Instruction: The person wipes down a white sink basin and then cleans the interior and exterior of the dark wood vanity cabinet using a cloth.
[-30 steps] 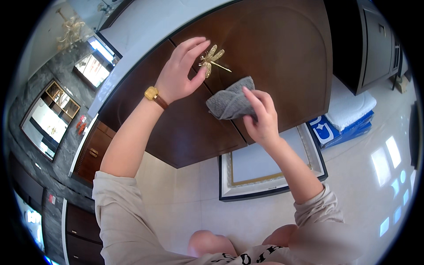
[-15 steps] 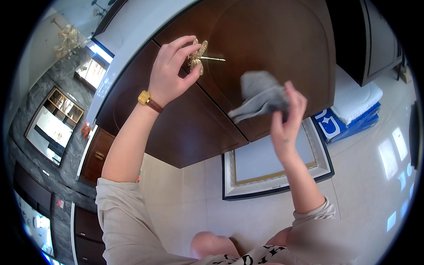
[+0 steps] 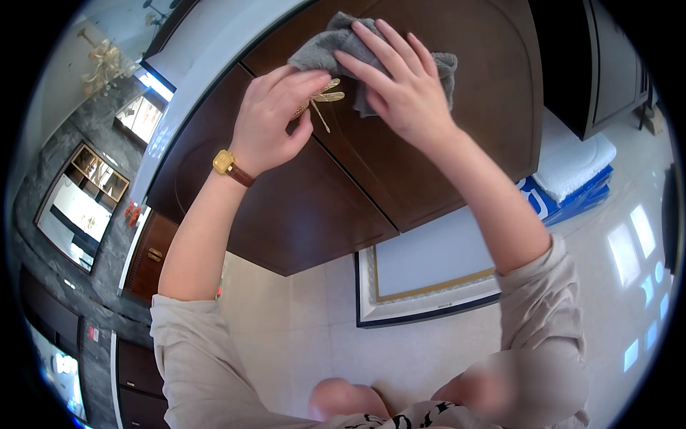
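Note:
On the front of a dark brown wooden cabinet (image 3: pixel 286 207), my left hand (image 3: pixel 270 121) closes its fingers around a gold dragonfly-shaped handle (image 3: pixel 318 104). The handle's wings and thin tail stick out past my fingertips, with the tail slanting downward. A grey cloth (image 3: pixel 329 46) lies against the door just above and right of the handle. My right hand (image 3: pixel 404 82) holds it there, fingers spread over the top. One corner of the cloth reaches my left fingertips, and part of it is hidden under my right hand.
Below the cabinet, a framed panel (image 3: pixel 418 309) with a white and black border lies on the tiled floor (image 3: pixel 286 322). To its right are a blue box (image 3: pixel 572 204) and a folded white towel (image 3: pixel 575 161). Another dark cabinet (image 3: pixel 614 64) stands at the upper right.
My right hand has carried the cloth up and left onto the door beside the handle. The dragonfly's tail has turned from sideways to downward under my left hand.

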`<control>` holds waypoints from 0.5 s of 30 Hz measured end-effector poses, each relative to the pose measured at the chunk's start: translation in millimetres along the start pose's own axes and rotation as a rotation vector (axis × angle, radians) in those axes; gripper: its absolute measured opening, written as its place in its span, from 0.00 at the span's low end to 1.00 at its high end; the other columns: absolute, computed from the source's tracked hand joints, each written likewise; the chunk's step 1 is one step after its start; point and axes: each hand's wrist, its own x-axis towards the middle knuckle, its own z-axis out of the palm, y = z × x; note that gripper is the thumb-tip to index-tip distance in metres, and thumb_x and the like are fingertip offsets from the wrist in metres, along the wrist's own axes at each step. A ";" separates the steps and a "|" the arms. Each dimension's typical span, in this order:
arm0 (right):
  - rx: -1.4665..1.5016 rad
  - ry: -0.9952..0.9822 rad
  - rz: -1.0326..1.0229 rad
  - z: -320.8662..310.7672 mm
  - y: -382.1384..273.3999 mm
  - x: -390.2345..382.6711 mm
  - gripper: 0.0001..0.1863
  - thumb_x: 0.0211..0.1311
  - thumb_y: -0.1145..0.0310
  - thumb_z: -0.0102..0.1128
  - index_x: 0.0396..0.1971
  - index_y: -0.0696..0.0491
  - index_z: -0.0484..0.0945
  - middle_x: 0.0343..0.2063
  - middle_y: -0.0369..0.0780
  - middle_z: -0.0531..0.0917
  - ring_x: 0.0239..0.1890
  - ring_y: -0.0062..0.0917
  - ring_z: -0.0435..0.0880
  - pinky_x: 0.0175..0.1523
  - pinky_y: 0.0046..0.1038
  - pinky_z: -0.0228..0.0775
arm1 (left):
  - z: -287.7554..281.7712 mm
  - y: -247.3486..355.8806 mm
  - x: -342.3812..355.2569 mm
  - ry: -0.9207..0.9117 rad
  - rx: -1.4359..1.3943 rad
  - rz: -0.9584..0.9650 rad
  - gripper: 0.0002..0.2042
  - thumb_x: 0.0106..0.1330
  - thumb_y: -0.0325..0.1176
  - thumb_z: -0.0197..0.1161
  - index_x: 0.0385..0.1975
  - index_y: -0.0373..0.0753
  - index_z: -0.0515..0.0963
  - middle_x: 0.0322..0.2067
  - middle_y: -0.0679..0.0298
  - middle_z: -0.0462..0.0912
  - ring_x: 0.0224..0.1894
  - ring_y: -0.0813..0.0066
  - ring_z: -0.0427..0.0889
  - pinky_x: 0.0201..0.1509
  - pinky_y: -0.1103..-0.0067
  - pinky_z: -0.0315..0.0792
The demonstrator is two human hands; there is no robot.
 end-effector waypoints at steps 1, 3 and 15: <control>-0.023 -0.031 -0.015 -5.9 10.2 -4.0 0.32 0.45 0.74 0.64 0.55 0.38 0.73 0.64 0.36 0.67 0.66 0.35 0.63 0.67 0.43 0.54 | 1.0 0.4 -0.5 0.048 -0.040 -0.028 0.22 0.50 0.25 0.66 0.49 0.43 0.74 0.51 0.64 0.77 0.54 0.61 0.72 0.57 0.69 0.65; -0.078 -0.011 -0.012 -16.6 42.6 -16.8 0.35 0.41 0.79 0.62 0.55 0.39 0.74 0.64 0.36 0.67 0.66 0.34 0.63 0.67 0.43 0.54 | 4.0 2.8 -4.7 0.141 -0.110 -0.099 0.23 0.49 0.26 0.68 0.48 0.42 0.74 0.49 0.63 0.76 0.52 0.60 0.73 0.56 0.69 0.65; -0.131 0.127 0.073 -7.7 30.4 39.4 0.28 0.52 0.77 0.52 0.57 0.55 0.70 0.60 0.44 0.68 0.65 0.42 0.61 0.68 0.41 0.53 | 10.7 0.1 -1.1 0.157 -0.105 -0.219 0.15 0.50 0.25 0.68 0.38 0.38 0.73 0.36 0.61 0.76 0.37 0.64 0.75 0.43 0.73 0.71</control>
